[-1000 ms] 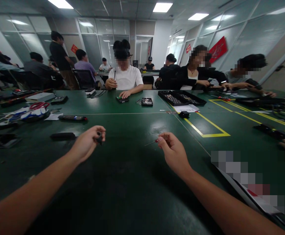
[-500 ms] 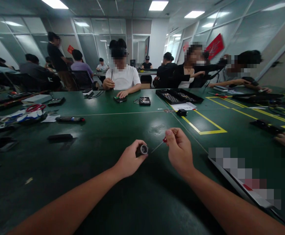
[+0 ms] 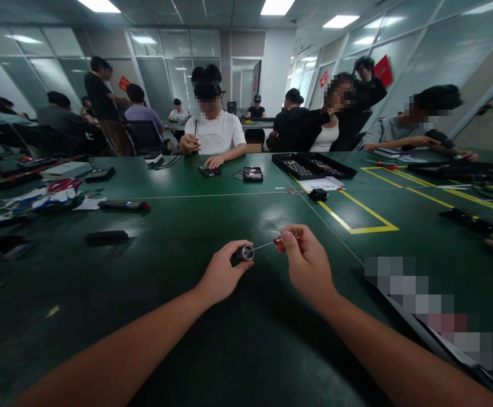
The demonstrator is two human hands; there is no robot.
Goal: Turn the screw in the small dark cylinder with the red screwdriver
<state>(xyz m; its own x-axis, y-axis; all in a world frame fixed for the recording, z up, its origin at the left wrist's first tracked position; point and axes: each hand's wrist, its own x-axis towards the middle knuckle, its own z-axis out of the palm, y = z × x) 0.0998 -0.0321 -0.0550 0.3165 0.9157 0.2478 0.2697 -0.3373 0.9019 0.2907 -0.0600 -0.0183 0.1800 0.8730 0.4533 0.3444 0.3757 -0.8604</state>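
Observation:
My left hand (image 3: 223, 270) is closed around a dark cylinder with an open metal-rimmed end (image 3: 246, 252), which faces right and toward me. What kind of part it is, I cannot make out. My right hand (image 3: 308, 260) grips the red handle of a screwdriver (image 3: 277, 241). Its thin shaft points left, and the tip reaches the cylinder's open end; whether it touches anything inside is hidden. Both hands are held above the green table (image 3: 246, 350).
On the left lie a dark pen-shaped tool (image 3: 123, 206), a black bar (image 3: 106, 237) and red-handled pliers (image 3: 64, 185). A small black block (image 3: 318, 195) sits ahead near yellow tape (image 3: 376, 229). Black trays (image 3: 314, 165) stand farther back. A person in white (image 3: 215, 133) sits opposite.
The screwdriver has swung from pointing down-left beside the cylinder to having its tip at the open end. My right hand has shifted slightly left; the left hand stays nearly in place.

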